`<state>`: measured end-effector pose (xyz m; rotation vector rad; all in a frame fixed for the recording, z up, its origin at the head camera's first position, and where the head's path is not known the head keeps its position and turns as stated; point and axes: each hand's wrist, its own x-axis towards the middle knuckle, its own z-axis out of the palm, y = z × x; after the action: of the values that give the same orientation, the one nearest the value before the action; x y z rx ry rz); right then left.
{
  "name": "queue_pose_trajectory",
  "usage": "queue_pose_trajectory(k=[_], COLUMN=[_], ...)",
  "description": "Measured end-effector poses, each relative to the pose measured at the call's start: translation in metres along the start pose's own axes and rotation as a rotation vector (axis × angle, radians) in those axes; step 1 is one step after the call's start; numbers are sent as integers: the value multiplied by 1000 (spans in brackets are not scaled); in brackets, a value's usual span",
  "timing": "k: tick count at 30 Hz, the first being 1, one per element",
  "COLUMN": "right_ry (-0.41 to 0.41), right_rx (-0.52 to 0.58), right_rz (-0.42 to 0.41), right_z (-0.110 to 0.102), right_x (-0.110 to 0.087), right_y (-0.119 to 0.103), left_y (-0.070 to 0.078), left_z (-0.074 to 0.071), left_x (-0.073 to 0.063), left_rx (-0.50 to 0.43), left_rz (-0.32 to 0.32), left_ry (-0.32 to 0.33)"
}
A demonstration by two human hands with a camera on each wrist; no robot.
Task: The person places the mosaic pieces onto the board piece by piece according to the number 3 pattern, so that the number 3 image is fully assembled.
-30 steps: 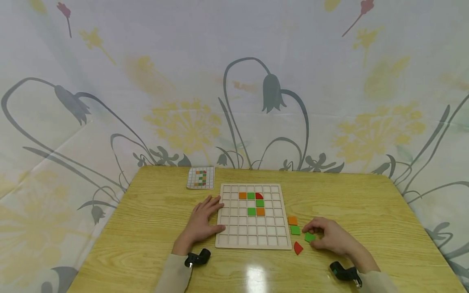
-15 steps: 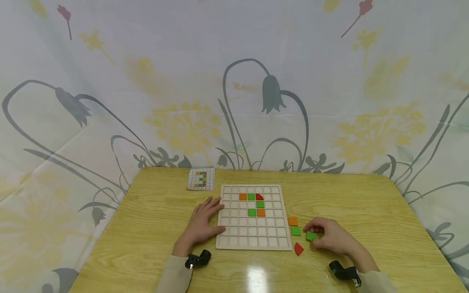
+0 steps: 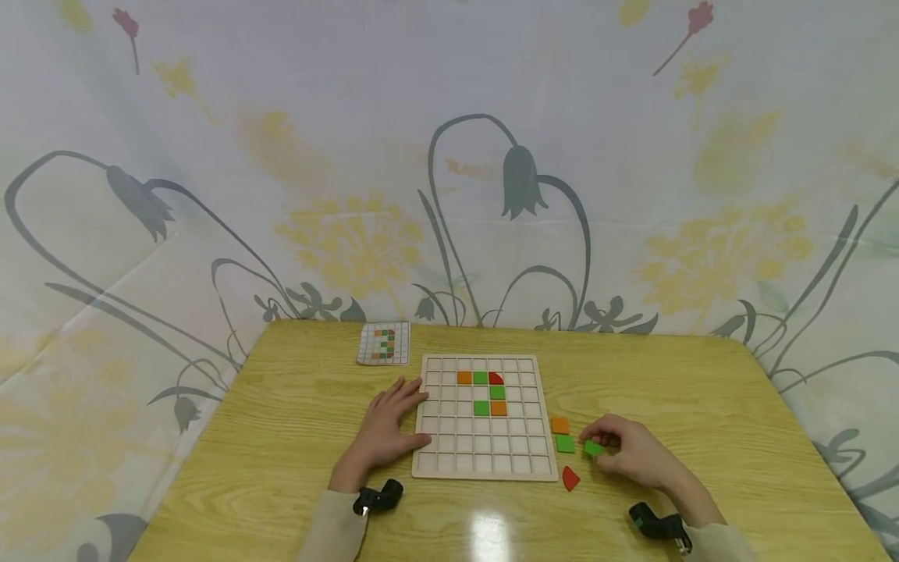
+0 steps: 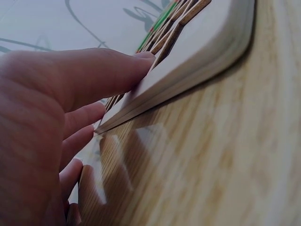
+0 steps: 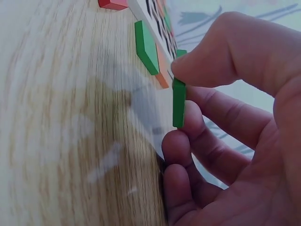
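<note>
A pale square grid board (image 3: 485,464) lies flat on the table, with several orange and green square tiles and a red quarter-circle tile set in its cells. My left hand (image 3: 384,428) rests at the board's left edge, fingers spread and thumb (image 4: 117,70) on the rim. To the right of the board, my right hand (image 3: 635,454) pinches a green square tile (image 5: 178,106) between thumb and fingers. In the right wrist view the tile is tilted on edge. Beside the board lie another green tile (image 3: 565,444), an orange tile (image 3: 559,425) and a red quarter-circle tile (image 3: 571,478).
A small printed card (image 3: 384,343) with a coloured grid pattern lies at the back left of the wooden table (image 3: 653,375). Behind the table hangs a flower-patterned cloth (image 3: 337,156). A black camera is strapped to each wrist.
The green tile in my right fingers has tipped and lifted a little, while the right hand itself has barely moved. My left hand and the other tiles stay where they were.
</note>
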<state>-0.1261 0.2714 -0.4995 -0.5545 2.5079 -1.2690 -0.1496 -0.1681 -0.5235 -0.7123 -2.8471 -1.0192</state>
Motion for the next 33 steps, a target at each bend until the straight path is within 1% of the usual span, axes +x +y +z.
queue_pose_trajectory(k=[7, 15, 18, 23, 30, 33], right_ry=[56, 64, 72, 90, 106, 107], right_rx=[-70, -60, -69, -117, -122, -141], right_rz=[-37, -68, -79, -70, -112, -123], right_z=[-2, 0, 2, 6, 14, 17], right_x=[0, 2, 3, 9, 20, 25], right_y=[-4, -8, -9, -10, -17, -20], left_y=[2, 1, 2, 1, 0, 0], left_z=[-2, -2, -3, -3, -2, -2], left_x=[1, 2, 2, 1, 1, 1], left_rx=[-11, -3, -11, -14, -11, -12], left_rz=[-30, -29, -41, -49, -49, -42], left_ry=[-26, -24, -37, -45, -45, -39])
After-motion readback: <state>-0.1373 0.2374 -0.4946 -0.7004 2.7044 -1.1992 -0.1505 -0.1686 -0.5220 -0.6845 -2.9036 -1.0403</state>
